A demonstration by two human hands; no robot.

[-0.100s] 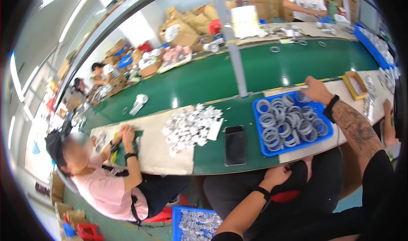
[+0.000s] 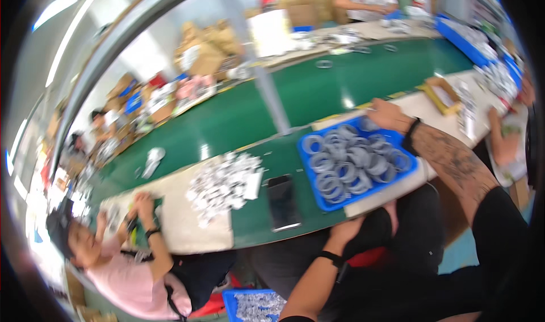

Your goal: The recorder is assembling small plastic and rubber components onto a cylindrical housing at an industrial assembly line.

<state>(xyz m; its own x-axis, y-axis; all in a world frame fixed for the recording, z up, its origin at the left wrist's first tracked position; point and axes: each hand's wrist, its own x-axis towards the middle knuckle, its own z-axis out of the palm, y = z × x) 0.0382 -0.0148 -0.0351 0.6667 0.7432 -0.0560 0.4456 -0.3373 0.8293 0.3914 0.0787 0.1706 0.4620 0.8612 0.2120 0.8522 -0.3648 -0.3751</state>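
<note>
A blue tray (image 2: 318, 200) heaped with grey rings (image 2: 357, 163) lies on the bench in front of me. My right hand (image 2: 388, 115) reaches over its far right corner with fingers bent down by a ring and the rim. Blur hides which of these it grips. Down at my lap, by the bench's front edge, is my left hand (image 2: 345, 231). Its fingers are smeared and partly out of sight. A dark phone (image 2: 283, 203) lies left of the tray, and beyond it spreads a pile of small white parts (image 2: 222, 187).
A co-worker in a pink shirt (image 2: 136, 279) sits at the left. A blue bin of small clear parts (image 2: 255, 306) stands low beside my seat. An open cardboard box (image 2: 441, 95) lies right of the tray. A grey post (image 2: 271, 98) rises by the green belt (image 2: 315, 98).
The whole view has swung, so the bench appears shifted left and slightly tilted. My right hand stays at the tray's far right corner, and my left hand stays low at my lap.
</note>
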